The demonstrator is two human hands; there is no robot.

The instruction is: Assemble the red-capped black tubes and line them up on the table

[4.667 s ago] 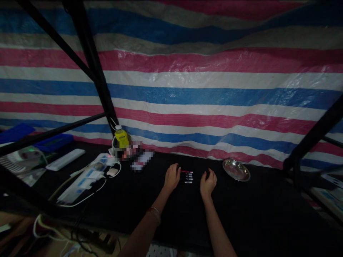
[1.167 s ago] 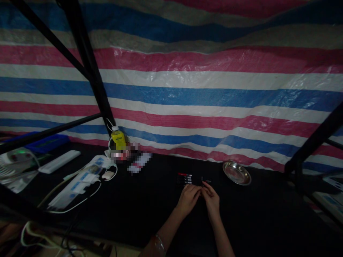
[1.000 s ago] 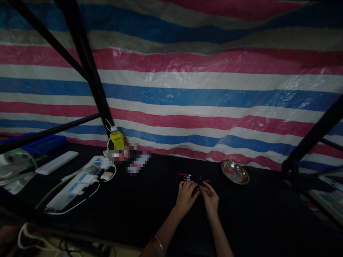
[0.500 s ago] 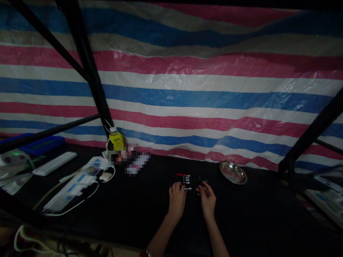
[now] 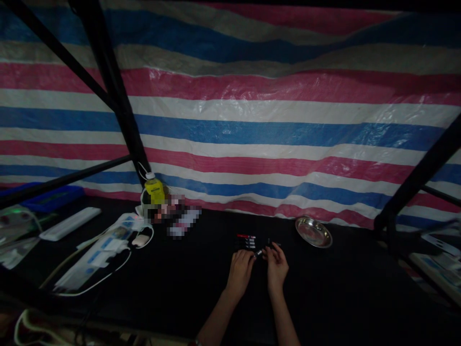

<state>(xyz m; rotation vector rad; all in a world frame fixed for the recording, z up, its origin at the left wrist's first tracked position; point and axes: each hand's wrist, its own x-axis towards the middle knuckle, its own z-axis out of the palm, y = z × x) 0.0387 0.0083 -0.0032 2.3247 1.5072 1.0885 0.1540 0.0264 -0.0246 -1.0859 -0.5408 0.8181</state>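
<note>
My left hand (image 5: 240, 270) is closed around a small black tube with a silver end (image 5: 258, 253), which points up and right toward my other hand. Close beside it, my right hand (image 5: 278, 269) has its fingers bent together in a pinch; whatever they hold is too dark and small to make out. Small dark pieces (image 5: 269, 241) show just past the right fingertips. Beyond my left hand lies a short row of similar tubes with silver ends (image 5: 249, 243), topped by a red tube (image 5: 246, 236).
A round metal dish (image 5: 313, 232) sits to the right on the black tabletop (image 5: 345, 288). To the left are a yellow bottle (image 5: 154, 191), a power strip (image 5: 97, 257) with white cables and a blue tray (image 5: 61, 198). A striped sheet (image 5: 252, 129) hangs behind, between dark frame posts (image 5: 120, 105).
My left hand has drawn the black and silver tube away from the row, right and tilted toward my right hand. The two hands are closer together.
</note>
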